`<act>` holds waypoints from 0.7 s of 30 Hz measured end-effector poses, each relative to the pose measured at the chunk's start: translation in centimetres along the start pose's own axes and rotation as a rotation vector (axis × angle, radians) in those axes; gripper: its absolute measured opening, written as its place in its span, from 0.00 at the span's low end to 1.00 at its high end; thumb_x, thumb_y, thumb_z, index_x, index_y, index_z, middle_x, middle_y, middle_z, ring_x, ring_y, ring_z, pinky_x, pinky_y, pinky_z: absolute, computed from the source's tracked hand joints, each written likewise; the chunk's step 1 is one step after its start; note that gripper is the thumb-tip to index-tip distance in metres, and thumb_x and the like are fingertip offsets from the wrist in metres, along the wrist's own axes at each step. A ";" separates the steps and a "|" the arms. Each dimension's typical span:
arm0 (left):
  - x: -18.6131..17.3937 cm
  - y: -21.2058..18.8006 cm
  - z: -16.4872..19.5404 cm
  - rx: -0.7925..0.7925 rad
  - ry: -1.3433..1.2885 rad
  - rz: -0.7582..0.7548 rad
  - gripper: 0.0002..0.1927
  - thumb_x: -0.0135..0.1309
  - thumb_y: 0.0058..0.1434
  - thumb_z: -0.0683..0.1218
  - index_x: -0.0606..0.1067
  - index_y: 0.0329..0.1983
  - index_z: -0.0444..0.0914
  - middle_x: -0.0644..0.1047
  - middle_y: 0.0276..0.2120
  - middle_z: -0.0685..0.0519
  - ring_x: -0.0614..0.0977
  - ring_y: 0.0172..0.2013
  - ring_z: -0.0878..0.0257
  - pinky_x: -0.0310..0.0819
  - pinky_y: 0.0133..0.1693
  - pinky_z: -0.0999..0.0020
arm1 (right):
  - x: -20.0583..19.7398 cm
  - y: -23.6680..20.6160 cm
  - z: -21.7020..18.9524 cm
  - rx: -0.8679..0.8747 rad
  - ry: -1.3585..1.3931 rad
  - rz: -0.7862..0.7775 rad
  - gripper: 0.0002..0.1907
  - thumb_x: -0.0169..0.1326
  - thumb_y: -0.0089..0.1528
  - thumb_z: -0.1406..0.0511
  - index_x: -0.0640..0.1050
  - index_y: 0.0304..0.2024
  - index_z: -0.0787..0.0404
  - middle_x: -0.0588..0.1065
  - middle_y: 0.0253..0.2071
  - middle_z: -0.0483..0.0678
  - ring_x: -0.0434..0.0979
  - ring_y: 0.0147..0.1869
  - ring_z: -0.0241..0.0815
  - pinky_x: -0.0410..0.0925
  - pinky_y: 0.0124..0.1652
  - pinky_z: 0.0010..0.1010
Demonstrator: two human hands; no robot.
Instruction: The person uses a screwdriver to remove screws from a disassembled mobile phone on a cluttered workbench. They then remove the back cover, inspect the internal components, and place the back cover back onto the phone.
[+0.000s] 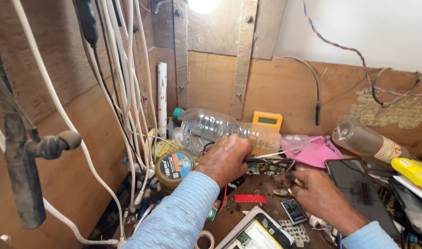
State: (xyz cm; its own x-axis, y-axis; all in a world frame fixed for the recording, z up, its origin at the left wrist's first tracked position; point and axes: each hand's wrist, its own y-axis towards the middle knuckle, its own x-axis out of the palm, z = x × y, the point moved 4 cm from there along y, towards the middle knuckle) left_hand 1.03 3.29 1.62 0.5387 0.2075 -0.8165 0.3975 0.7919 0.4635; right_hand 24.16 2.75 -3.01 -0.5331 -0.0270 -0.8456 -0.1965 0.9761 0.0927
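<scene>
My left hand [225,157] is curled over the cluttered bench, fingers closed on a thin dark tool or wire near a small circuit board [271,167]; what exactly it grips is hidden. To the right, my right hand [318,191] pinches a small dark-and-yellow part [291,176] next to the same board. A clear plastic bottle with a green cap [220,127] lies on its side just behind my left hand. A round tin with a blue label [174,167] stands to the left of my left wrist.
White and black cables [123,92] hang at the left. A yellow multimeter [267,121], pink plastic bag [314,150], brown bottle [370,143], dark phone [358,184], yellow box [416,173] and a tape roll [204,240] crowd the wooden bench.
</scene>
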 end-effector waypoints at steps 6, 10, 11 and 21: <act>-0.1 -0.1 0.2 -0.031 0.005 -0.037 0.10 0.64 0.45 0.39 0.82 0.33 0.36 0.81 0.33 0.38 0.83 0.42 0.42 0.77 0.48 0.51 | 1.1 -0.5 -0.7 0.062 -0.044 -0.126 0.14 0.55 0.61 0.67 0.87 0.46 0.50 0.83 0.35 0.51 0.86 0.39 0.43 0.75 0.44 0.36; -0.1 0.0 0.2 -0.016 0.002 -0.030 0.10 0.64 0.44 0.39 0.82 0.32 0.36 0.81 0.33 0.38 0.83 0.41 0.42 0.77 0.47 0.50 | 2.0 -0.8 -3.9 -0.095 -0.001 -0.101 0.13 0.59 0.56 0.66 0.87 0.43 0.55 0.86 0.34 0.49 0.87 0.38 0.40 0.75 0.42 0.34; 0.0 0.1 0.1 -0.019 -0.003 -0.035 0.10 0.64 0.44 0.39 0.82 0.32 0.36 0.81 0.32 0.38 0.83 0.41 0.42 0.77 0.47 0.51 | 2.4 -0.7 -4.6 -0.078 -0.009 -0.104 0.13 0.61 0.55 0.66 0.87 0.42 0.57 0.86 0.33 0.49 0.87 0.37 0.41 0.75 0.42 0.35; 0.2 0.0 -0.1 -0.010 -0.015 0.029 0.08 0.63 0.45 0.38 0.82 0.30 0.36 0.81 0.31 0.37 0.83 0.40 0.41 0.77 0.46 0.50 | 5.7 0.6 -7.2 -0.048 0.069 -0.050 0.10 0.61 0.53 0.69 0.81 0.38 0.62 0.84 0.34 0.52 0.85 0.40 0.47 0.73 0.41 0.39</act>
State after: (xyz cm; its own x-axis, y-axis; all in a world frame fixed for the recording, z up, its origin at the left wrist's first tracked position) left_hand 1.02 3.37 1.44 0.5608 0.2224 -0.7975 0.3742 0.7912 0.4837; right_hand 15.09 1.67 -3.94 -0.5770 -0.0922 -0.8115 -0.2630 0.9617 0.0777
